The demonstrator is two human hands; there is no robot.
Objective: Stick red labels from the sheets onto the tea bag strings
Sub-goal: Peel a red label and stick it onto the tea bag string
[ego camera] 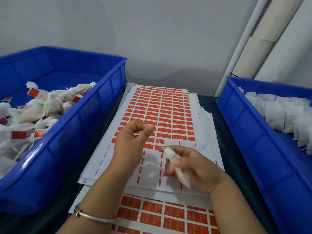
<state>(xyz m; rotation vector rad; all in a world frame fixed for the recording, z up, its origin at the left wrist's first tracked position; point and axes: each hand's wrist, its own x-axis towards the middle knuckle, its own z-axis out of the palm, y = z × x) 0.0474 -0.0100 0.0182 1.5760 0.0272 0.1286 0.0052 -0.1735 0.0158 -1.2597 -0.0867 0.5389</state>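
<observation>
a tea bag (179, 168) is gripped in the right hand (199, 168) over the label sheet (162, 108), while its string (159, 142) is pinched taut by the left hand (131, 141). if the string is pulled too hard, it could be torn from the bag; if it is let slack, a label could be stuck on crooked.

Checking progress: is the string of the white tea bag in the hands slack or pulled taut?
Taut: the thin string runs straight between the left hand and the white tea bag held by the right hand.
</observation>
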